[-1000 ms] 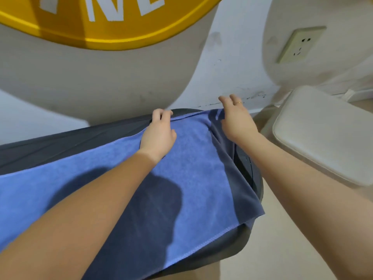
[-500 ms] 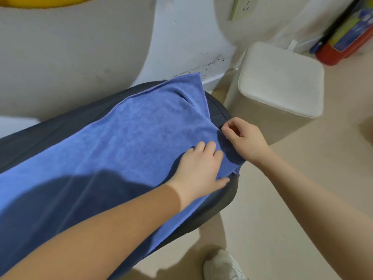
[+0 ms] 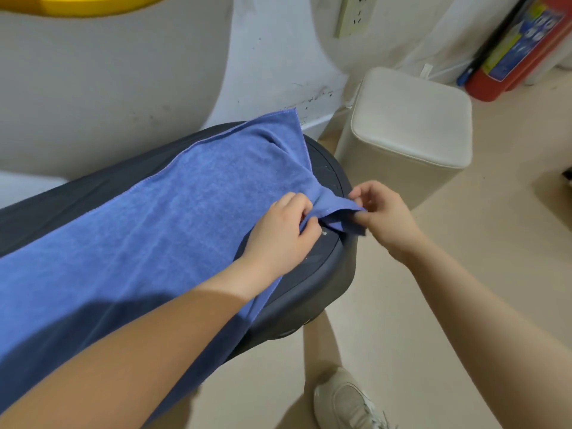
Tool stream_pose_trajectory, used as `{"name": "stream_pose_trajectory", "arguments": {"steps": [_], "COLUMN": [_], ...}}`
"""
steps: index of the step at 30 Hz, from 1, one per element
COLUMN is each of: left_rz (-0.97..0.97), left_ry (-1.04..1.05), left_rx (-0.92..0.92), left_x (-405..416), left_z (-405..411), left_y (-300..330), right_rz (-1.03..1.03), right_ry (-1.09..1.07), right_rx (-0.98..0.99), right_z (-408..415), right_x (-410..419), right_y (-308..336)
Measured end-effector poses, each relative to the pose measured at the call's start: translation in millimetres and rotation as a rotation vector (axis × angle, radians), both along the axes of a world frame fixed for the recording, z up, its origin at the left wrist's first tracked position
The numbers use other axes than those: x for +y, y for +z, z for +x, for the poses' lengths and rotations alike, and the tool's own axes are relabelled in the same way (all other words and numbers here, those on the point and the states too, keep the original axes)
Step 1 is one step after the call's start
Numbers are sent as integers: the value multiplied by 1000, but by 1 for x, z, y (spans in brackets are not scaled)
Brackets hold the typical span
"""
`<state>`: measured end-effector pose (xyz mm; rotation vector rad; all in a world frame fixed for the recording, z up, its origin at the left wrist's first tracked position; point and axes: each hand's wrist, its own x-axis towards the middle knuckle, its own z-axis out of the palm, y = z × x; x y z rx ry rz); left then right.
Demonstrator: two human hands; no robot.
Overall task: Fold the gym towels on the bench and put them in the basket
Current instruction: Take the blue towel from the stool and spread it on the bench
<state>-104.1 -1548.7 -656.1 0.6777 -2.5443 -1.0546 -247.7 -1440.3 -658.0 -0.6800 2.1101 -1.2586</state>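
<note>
Here the blue towel (image 3: pixel 148 230) lies spread along the dark surface (image 3: pixel 312 274), its near corner lifted at the surface's rounded end. The left hand (image 3: pixel 278 233) pinches that gathered corner in a curled grip, and the right hand (image 3: pixel 382 218) pinches the same corner just beside it. A white stool (image 3: pixel 411 119) stands on the floor beyond the surface's end.

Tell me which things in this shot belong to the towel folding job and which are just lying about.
Part of the job:
blue towel, spread along the bench
dark bench
left hand, gripping the towel's end
right hand, pinching the same end

Just lying about:
white stool
red fire extinguisher
wall socket
No basket is in view.
</note>
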Motion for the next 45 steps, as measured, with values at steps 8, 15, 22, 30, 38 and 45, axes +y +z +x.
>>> {"name": "stream_pose_trajectory", "arguments": {"steps": [8, 15, 22, 30, 38, 45], "left_rz": [33, 2, -238, -283, -280, -155], "left_ry": [-218, -269, 355, 577, 683, 611], "left_rx": [-97, -142, -346, -600, -322, -254], "left_x": [6, 3, -85, -126, -156, -136], "left_z": [-5, -6, 31, 52, 43, 82], "left_y": [5, -8, -22, -24, -17, -33], "right_rz": [437, 582, 300, 442, 541, 298], "right_ry": [499, 459, 543, 640, 464, 617], "right_rx": [568, 565, 736, 784, 908, 922], "right_z": [-41, -33, -15, -22, -36, 30], "right_x": [14, -15, -121, -186, -195, -196], "right_y": [52, 43, 15, -6, 8, 4]}}
